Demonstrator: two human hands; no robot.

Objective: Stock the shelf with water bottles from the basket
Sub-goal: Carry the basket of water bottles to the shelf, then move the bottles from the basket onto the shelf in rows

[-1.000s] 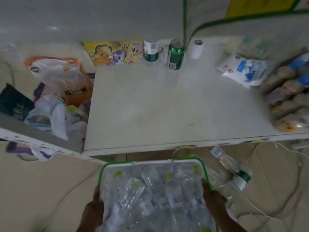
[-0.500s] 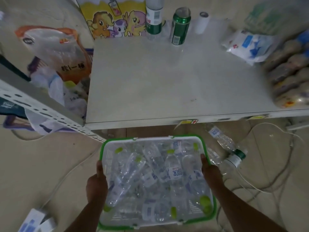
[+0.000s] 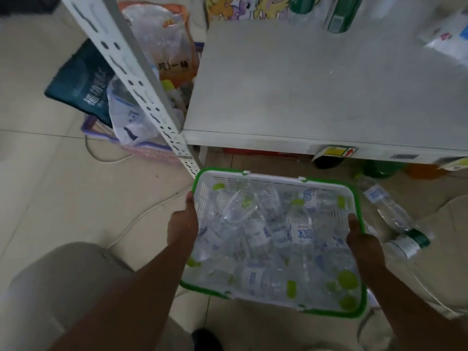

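A white basket with a green rim sits low in front of the shelf, full of several clear water bottles with lime caps. My left hand grips its left rim, thumb lying along the edge. On the opposite rim my right hand holds on the same way. The grey shelf board spreads above the basket, mostly bare. A green can and a green-labelled bottle stand at its back.
A white perforated upright slants down to the basket's far left corner. Bags fill a purple crate on the left. Loose bottles lie on the floor to the right, with cables around. A white packet sits on the shelf's right.
The basket has come down and toward me, away from the shelf edge, with both hands still on its rims. My view has tilted down, so my knee and the floor show.
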